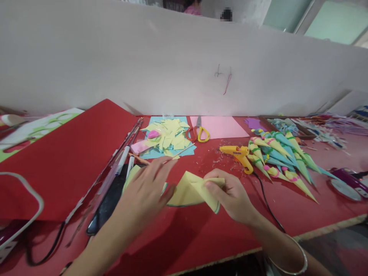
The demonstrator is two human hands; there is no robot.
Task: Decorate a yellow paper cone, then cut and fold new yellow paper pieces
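Note:
My right hand (230,193) pinches a pale yellow paper sheet (186,189) whose right end is curled under the thumb. The sheet has a thin dark green edge along its bottom. My left hand (151,186) is just left of the sheet, fingers apart, nothing visible in it. Beneath and behind that hand lies another yellow paper piece (129,179), partly covered. A yellow glue gun (237,155) lies beyond my right hand. To its right is a pile of yellow and blue paper cones (278,153) with pink and green trim.
Scissors (198,130) lie between a heap of yellow scraps (169,134) and a pink sheet (220,127). At the left are a large red board (66,161), pens and a dark phone-like slab (107,207). A black cord (266,199) runs beside my right forearm.

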